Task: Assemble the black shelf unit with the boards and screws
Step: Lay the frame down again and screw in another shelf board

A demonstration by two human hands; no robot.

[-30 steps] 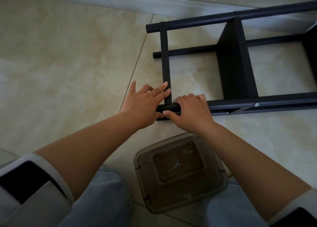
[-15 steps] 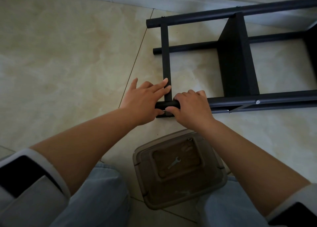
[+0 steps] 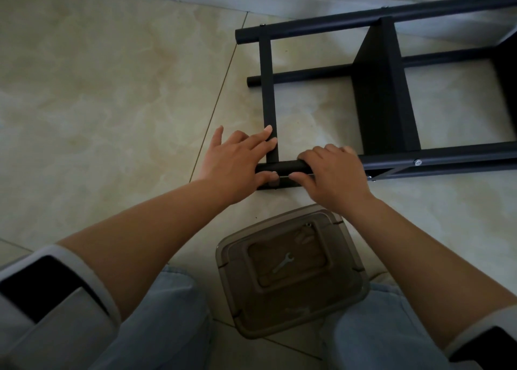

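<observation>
One wrench (image 3: pixel 283 262) | in plastic tub (image 3: pixel 355 278) (brownish, translucent) | between knees

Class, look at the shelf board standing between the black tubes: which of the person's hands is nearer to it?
Right. The right hand grips the near tube just left of the board. The left hand lies farther left, fingers on the crossbar at the frame's end.

Open floor (image 3: pixel 98 103) left of shelf frame (image 3: pixel 268 89)
</observation>
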